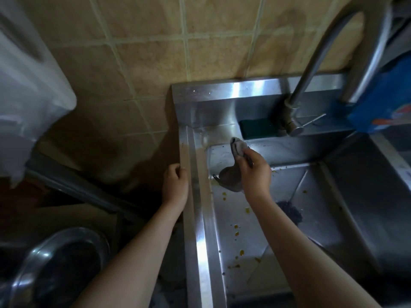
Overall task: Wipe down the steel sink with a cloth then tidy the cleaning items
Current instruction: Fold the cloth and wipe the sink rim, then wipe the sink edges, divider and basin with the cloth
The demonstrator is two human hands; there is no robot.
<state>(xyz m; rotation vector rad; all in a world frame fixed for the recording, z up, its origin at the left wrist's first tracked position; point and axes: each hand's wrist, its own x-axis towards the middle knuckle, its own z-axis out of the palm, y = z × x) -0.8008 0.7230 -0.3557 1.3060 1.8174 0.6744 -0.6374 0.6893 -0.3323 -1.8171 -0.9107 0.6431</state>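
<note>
Cloth [231, 182] and right hand [253, 172] meet at the far left corner of the steel sink [201, 218]: a grey rag bunched in the fist, one end poking up above the fingers toward the back ledge, the larger fold hanging below them against the basin's left wall. We read the grip as a closed pinch, fingers and thumb curled round the rag's middle, so its long axis runs roughly from the ledge down toward the basin floor. The left hand [175, 187] holds nothing; it rests against the sink's outer left rim with fingers loosely curled, a brace rather than a worker, as we take it. What the coming move turns on, we judge, is where the dirt lies from the grip: yellow specks [236, 233] trail along the floor on the near side of the right hand, toward the person, and a dark clump [290, 212] sits at the drain just right of the forearm. The right hand is plainly the nearer to all of it, and a pull of the rag toward the body along the left wall would, we think, cover most of the marks. A green sponge [258, 128] lies on the back ledge beside the tap [311, 74], apart from the cloth, and we count it among the items left to tidy
</note>
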